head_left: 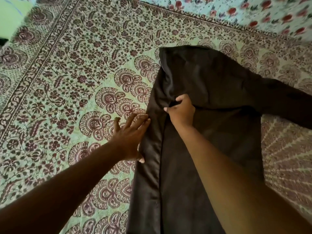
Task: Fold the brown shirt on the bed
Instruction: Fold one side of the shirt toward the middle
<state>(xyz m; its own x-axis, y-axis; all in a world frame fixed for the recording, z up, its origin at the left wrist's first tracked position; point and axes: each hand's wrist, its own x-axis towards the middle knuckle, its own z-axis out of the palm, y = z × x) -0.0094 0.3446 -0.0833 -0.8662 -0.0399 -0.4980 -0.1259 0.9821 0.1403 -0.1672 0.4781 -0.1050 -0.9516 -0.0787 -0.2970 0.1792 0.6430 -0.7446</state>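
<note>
The brown shirt (211,119) lies lengthwise on the patterned bedspread (76,81) of the bed, one sleeve (278,98) spread out to the right. Its left side is already turned in as a long strip. The right hand (181,110) pinches a bunch of cloth near the middle; the left hand (130,134) rests flat, fingers spread, on the folded edge. To do this well, press the left edge firmly, pull the pinched cloth taut, and smooth wrinkles before turning the sleeve in.

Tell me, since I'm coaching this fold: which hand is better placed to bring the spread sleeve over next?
Probably the right hand: it grips the brown shirt nearest the sleeve lying out rightward. The left hand lies flat at the opposite edge.
</note>
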